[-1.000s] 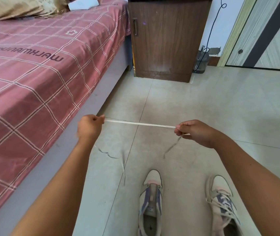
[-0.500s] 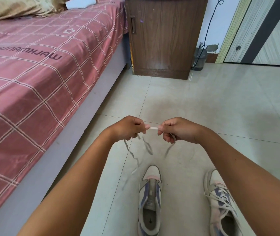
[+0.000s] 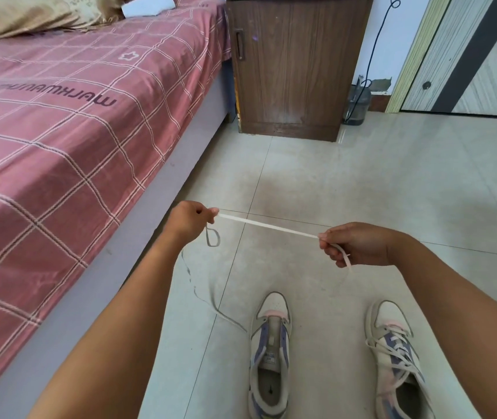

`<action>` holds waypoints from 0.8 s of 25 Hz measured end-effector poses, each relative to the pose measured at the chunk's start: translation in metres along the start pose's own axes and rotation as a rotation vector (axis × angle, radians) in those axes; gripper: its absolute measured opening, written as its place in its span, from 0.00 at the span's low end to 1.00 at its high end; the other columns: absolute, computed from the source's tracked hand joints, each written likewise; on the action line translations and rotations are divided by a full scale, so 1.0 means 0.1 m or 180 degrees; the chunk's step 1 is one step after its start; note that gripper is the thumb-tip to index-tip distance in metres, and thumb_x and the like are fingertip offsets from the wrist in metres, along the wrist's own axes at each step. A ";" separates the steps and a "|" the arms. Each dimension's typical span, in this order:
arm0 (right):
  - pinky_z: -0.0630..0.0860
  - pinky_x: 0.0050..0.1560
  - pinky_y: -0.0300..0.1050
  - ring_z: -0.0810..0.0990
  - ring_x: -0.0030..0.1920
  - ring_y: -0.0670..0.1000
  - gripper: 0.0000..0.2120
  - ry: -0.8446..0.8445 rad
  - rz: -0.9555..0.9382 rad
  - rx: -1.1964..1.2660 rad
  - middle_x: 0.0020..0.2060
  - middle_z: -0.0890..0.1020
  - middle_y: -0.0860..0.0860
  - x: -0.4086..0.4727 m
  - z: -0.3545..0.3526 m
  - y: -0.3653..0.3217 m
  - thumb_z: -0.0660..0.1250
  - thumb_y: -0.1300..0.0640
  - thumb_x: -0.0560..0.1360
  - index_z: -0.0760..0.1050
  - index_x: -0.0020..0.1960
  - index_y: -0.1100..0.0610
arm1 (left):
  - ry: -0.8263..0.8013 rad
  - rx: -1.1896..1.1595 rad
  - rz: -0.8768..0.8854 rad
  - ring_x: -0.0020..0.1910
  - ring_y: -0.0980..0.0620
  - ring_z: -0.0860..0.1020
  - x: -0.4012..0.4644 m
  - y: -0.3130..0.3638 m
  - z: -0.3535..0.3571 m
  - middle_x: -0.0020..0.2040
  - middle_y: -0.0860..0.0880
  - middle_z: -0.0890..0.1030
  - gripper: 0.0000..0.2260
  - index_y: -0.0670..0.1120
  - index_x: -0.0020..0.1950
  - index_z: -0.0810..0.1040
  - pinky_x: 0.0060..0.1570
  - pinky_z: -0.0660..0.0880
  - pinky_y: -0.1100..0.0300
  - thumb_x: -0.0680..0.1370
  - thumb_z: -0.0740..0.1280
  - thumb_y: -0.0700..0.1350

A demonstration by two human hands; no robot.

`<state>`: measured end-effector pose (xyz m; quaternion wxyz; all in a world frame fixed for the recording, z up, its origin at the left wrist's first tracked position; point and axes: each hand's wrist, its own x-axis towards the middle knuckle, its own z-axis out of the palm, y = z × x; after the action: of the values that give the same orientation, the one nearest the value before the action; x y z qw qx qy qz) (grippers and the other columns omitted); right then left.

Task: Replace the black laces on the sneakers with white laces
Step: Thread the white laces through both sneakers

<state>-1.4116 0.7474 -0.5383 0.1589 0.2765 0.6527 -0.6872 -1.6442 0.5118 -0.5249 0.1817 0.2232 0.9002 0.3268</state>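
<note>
A white lace (image 3: 267, 226) is stretched taut in the air between my two hands, above the floor in front of the sneakers. My left hand (image 3: 188, 220) pinches one part of it, with a small loop hanging below and the rest trailing down to the tiles. My right hand (image 3: 354, 244) pinches the other part, a short end dangling from the fist. Two white, purple and pink sneakers stand on the floor below. The left sneaker (image 3: 270, 355) has no lace. The right sneaker (image 3: 398, 361) is laced with a white lace.
A bed with a pink checked sheet (image 3: 60, 122) and grey frame runs along the left. A brown wooden cabinet (image 3: 295, 65) stands ahead, with a small bin (image 3: 357, 105) and a hanging cable beside it. A sliding door (image 3: 468, 52) is at the right. Pale floor tiles (image 3: 362, 176) lie between.
My hands, close together half a second ago, have moved apart again, pulling the white lace taut between them. The lace's loose part now trails on the floor towards the left sneaker.
</note>
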 end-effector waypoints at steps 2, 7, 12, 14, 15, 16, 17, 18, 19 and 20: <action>0.70 0.35 0.41 0.68 0.29 0.48 0.09 0.0103 0.0022 0.0353 0.29 0.70 0.51 -0.04 -0.12 0.08 0.63 0.55 0.76 0.75 0.39 0.58 | 0.0107 -0.0058 -0.0129 0.36 0.48 0.73 0.03 -0.06 -0.05 0.37 0.44 0.77 0.15 0.47 0.34 0.79 0.34 0.68 0.61 0.77 0.66 0.53; 0.67 0.25 0.37 0.63 0.23 0.45 0.07 0.0432 -0.0064 0.1315 0.24 0.65 0.47 -0.11 -0.34 0.20 0.64 0.54 0.74 0.71 0.40 0.56 | 0.0158 -0.0186 -0.0235 0.33 0.50 0.72 0.03 -0.12 -0.06 0.35 0.48 0.76 0.13 0.48 0.36 0.80 0.31 0.67 0.63 0.77 0.66 0.54; 0.64 0.21 0.36 0.61 0.20 0.44 0.13 0.0545 -0.0207 0.1870 0.22 0.65 0.47 0.01 -0.08 0.06 0.52 0.58 0.82 0.66 0.39 0.55 | -0.0243 -0.1483 0.0156 0.30 0.55 0.67 -0.01 0.18 -0.05 0.60 0.49 0.72 0.25 0.56 0.76 0.50 0.29 0.68 0.63 0.82 0.56 0.51; 0.71 0.26 0.37 0.69 0.24 0.45 0.12 0.0356 -0.0349 0.1815 0.29 0.75 0.51 0.11 0.24 -0.10 0.54 0.58 0.81 0.67 0.40 0.55 | -0.0546 -0.1598 0.0380 0.26 0.57 0.66 -0.05 0.32 -0.02 0.59 0.50 0.74 0.29 0.57 0.76 0.45 0.26 0.67 0.64 0.82 0.58 0.42; 0.75 0.31 0.38 0.75 0.27 0.46 0.11 0.0201 -0.0396 0.1865 0.35 0.80 0.54 0.17 0.40 -0.18 0.55 0.59 0.81 0.69 0.41 0.55 | -0.0728 -0.1508 0.0500 0.25 0.57 0.67 -0.08 0.38 0.01 0.58 0.51 0.74 0.31 0.57 0.76 0.45 0.25 0.67 0.64 0.81 0.59 0.39; 0.79 0.35 0.40 0.81 0.33 0.48 0.09 0.0001 -0.0376 0.1969 0.40 0.83 0.58 0.22 0.56 -0.26 0.57 0.58 0.81 0.70 0.42 0.55 | -0.0904 -0.1403 0.0608 0.25 0.58 0.69 -0.13 0.44 0.05 0.57 0.52 0.74 0.33 0.58 0.76 0.45 0.26 0.68 0.64 0.80 0.61 0.38; 0.81 0.40 0.43 0.84 0.40 0.51 0.08 -0.0217 -0.0298 0.2072 0.44 0.84 0.60 0.26 0.70 -0.33 0.58 0.57 0.80 0.72 0.44 0.56 | -0.1053 -0.1327 0.0675 0.25 0.57 0.71 -0.17 0.49 0.09 0.57 0.51 0.73 0.34 0.58 0.76 0.46 0.26 0.69 0.64 0.79 0.62 0.37; 0.81 0.44 0.46 0.84 0.45 0.54 0.07 -0.0384 -0.0194 0.2122 0.46 0.84 0.60 0.30 0.82 -0.38 0.59 0.56 0.80 0.73 0.44 0.56 | -0.1150 -0.1294 0.0710 0.26 0.57 0.73 -0.20 0.53 0.13 0.57 0.50 0.72 0.34 0.58 0.75 0.47 0.27 0.71 0.64 0.79 0.62 0.36; 0.81 0.46 0.48 0.84 0.48 0.55 0.08 -0.0453 -0.0097 0.2143 0.46 0.84 0.59 0.34 0.92 -0.42 0.60 0.56 0.79 0.74 0.44 0.56 | -0.1184 -0.1290 0.0723 0.26 0.57 0.74 -0.23 0.55 0.16 0.56 0.49 0.72 0.34 0.57 0.75 0.48 0.28 0.73 0.64 0.79 0.62 0.35; 0.80 0.47 0.49 0.84 0.48 0.55 0.09 -0.0414 -0.0023 0.2204 0.43 0.84 0.58 0.37 1.00 -0.45 0.61 0.56 0.79 0.75 0.43 0.56 | -0.1156 -0.1267 0.0711 0.27 0.57 0.75 -0.25 0.57 0.18 0.56 0.48 0.71 0.34 0.57 0.75 0.49 0.29 0.75 0.64 0.78 0.62 0.34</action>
<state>-1.4842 0.6584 -0.5242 0.0946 0.2673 0.3704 -0.8845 -1.5984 0.5473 -0.4953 0.3430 0.3357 0.7410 0.4697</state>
